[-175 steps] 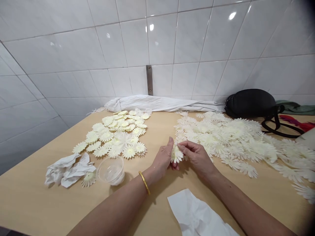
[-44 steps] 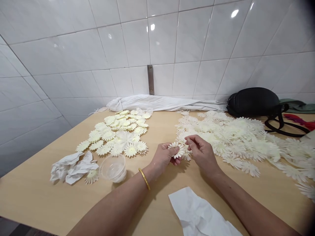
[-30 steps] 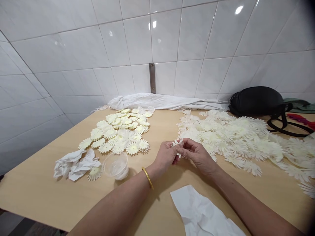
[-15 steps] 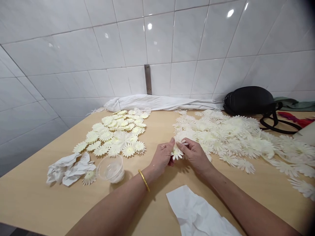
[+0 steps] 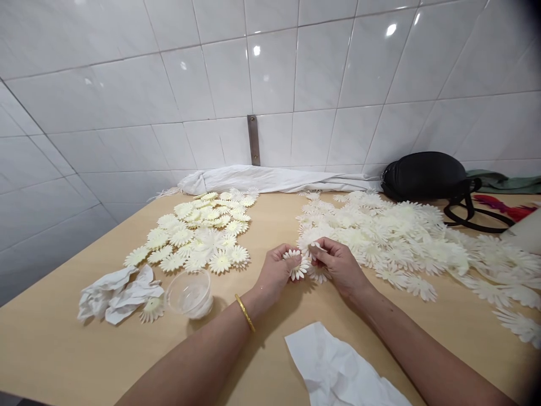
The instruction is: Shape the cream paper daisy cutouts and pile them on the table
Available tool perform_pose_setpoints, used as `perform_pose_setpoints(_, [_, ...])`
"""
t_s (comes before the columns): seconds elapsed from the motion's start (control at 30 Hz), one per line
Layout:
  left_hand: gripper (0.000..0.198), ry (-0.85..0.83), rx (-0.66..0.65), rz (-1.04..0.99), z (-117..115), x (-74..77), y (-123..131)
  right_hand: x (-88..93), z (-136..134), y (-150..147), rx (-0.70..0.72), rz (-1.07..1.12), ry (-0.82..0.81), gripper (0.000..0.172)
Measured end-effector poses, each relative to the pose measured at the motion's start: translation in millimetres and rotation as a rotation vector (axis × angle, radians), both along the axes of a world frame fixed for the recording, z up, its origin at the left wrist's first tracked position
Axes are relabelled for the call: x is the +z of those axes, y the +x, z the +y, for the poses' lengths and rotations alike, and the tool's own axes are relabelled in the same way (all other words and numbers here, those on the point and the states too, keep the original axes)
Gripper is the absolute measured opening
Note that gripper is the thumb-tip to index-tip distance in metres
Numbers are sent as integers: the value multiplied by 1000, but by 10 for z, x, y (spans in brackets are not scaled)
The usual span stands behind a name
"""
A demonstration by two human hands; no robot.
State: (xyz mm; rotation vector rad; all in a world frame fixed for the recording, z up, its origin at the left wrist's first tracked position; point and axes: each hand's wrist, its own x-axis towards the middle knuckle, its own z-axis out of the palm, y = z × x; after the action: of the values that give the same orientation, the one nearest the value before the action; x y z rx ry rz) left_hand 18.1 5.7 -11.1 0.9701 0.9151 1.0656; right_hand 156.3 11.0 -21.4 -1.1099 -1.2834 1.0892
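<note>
My left hand (image 5: 273,272), with a gold bangle on its wrist, pinches a cream-white artificial flower (image 5: 299,269) between thumb and fingers. Close beside it, my right hand (image 5: 341,266) has thumb and fingertips closed on another white flower (image 5: 320,274), partly hidden by the fingers. Both hands are just above the table, at the near left edge of a wide heap of loose white flowers (image 5: 393,231). To the left lies a second heap, of flowers with yellowish centres (image 5: 198,231).
A clear plastic cup (image 5: 191,293) stands left of my left forearm. Beside it are crumpled white tissue (image 5: 120,293) and a single flower (image 5: 152,309). White paper (image 5: 338,366) lies between my forearms. A rolled white cloth (image 5: 270,179) and black bag (image 5: 425,176) line the tiled wall.
My hands have drawn slightly apart. The flower that was between both hands is now seen in my left hand, its face showing, and another shows at my right fingers.
</note>
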Motion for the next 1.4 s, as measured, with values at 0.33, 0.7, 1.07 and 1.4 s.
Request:
perform_pose_setpoints(0.33, [33, -20, -115, -55, 20, 1, -19, 10, -8, -3, 35, -75, 47, 37])
perform_pose_setpoints(0.7, [27, -56, -28, -78, 63, -44, -18, 8, -9, 26, 39, -98, 36, 27])
perform_pose_setpoints(1.07, [24, 18, -122, -31, 45, 28, -21, 98, -26, 66, -382, -554, 379, 22])
perform_pose_setpoints(1.4, [29, 100, -111, 167, -10, 66, -29, 170, -150, -85, 240, -130, 85, 33])
